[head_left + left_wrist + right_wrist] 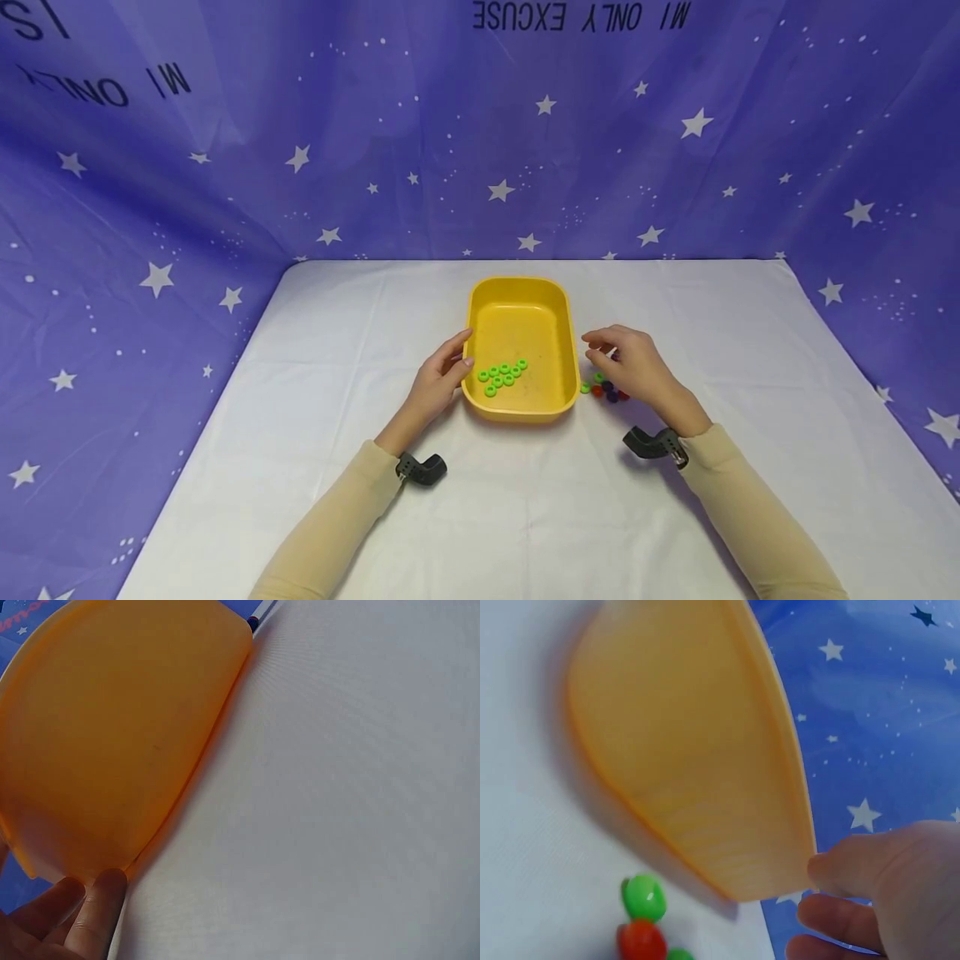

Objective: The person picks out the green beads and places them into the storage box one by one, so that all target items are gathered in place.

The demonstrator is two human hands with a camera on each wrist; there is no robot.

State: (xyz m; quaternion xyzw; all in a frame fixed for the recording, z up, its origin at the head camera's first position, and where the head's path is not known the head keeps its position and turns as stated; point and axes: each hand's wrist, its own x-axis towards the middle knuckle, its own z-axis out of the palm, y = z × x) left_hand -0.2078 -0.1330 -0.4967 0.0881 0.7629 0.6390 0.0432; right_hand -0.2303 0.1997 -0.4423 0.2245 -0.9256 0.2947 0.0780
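A yellow plastic tray point(525, 325) stands on the table. Several green ring-shaped beads point(504, 369) lie in its near left part. Against the tray's left side, my left hand point(437, 377) rests with thumb and index fingertips at the rim; its fingers point(103, 911) touch the outer wall. Just right of the tray hovers my right hand point(633, 362), fingers loosely bent and thumb apart, with nothing visible in it. Under and beside that hand sit red beads point(597, 390), dark beads point(612, 397) and a few green beads point(644, 898), partly hidden.
White cloth covers the table point(360, 350). A purple star-printed curtain point(420, 150) hangs behind and along both sides. Each wrist carries a black camera mount point(423, 469).
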